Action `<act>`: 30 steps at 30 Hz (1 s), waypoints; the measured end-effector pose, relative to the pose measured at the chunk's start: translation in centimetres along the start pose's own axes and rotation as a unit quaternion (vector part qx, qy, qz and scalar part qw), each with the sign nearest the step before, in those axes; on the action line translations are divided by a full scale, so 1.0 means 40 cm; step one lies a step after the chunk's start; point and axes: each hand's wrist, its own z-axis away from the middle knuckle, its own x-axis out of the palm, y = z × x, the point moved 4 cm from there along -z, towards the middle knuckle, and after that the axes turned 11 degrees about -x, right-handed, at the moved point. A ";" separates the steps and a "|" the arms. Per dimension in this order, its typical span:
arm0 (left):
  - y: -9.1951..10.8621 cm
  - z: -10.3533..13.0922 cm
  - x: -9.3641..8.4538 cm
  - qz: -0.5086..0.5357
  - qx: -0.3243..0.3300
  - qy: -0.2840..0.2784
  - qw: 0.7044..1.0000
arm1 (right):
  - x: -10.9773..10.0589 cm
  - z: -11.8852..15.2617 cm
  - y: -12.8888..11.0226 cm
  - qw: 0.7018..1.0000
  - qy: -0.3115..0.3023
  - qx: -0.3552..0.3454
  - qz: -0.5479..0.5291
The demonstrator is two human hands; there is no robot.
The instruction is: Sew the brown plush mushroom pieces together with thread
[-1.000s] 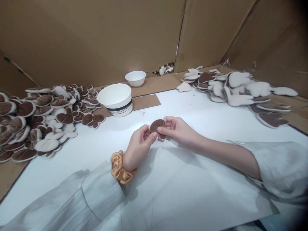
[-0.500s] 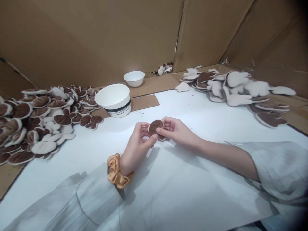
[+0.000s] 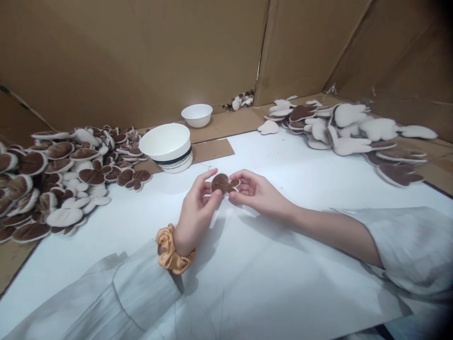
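Note:
Between my two hands is a small brown plush piece [image 3: 220, 182] with a pale edge, its brown face toward me. It has one large round lobe and smaller ear-like lobes. My left hand [image 3: 200, 200] pinches the large lobe, thumb in front and fingers behind. My right hand [image 3: 256, 191] grips the small lobes at the right end between thumb and fingers. Both hands are just above the white table surface [image 3: 283, 274].
A heap of similar brown-and-white plush pieces [image 3: 67, 179] lies on the left. Larger pale and brown pieces [image 3: 347, 127] are piled at the right. A striped white bowl [image 3: 166, 146] and a smaller white bowl [image 3: 197, 116] stand ahead, before cardboard walls [image 3: 134, 56].
The plush piece has turned so its small lobes now point right toward my right hand. It has shifted slightly left, and my left hand has moved a little left with it.

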 end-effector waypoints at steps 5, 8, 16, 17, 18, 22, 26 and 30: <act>0.005 0.002 -0.002 0.000 0.016 0.000 1.000 | -0.003 0.000 -0.001 0.999 -0.004 -0.020 0.027; 0.008 0.005 -0.002 -0.018 0.029 0.005 0.999 | -0.004 0.002 -0.006 0.999 -0.002 -0.048 0.026; 0.004 0.004 0.002 -0.022 0.021 -0.003 1.000 | 0.001 0.002 -0.017 0.997 -0.021 -0.064 0.033; 0.004 0.004 0.002 -0.019 0.019 -0.003 1.000 | 0.001 0.002 -0.015 0.998 -0.022 -0.058 0.028; 0.006 0.004 0.002 -0.014 0.020 -0.001 1.000 | 0.001 0.001 -0.013 0.998 -0.022 -0.052 0.024; 0.012 0.004 0.001 0.002 0.026 0.002 1.000 | -0.001 0.002 -0.011 0.998 -0.010 -0.060 0.033; 0.010 0.002 -0.004 -0.005 0.032 0.015 0.999 | -0.006 0.003 -0.008 0.997 0.015 -0.064 0.026; 0.007 0.003 -0.008 -0.026 0.033 0.025 0.999 | -0.014 -0.002 0.001 0.999 0.028 -0.034 0.024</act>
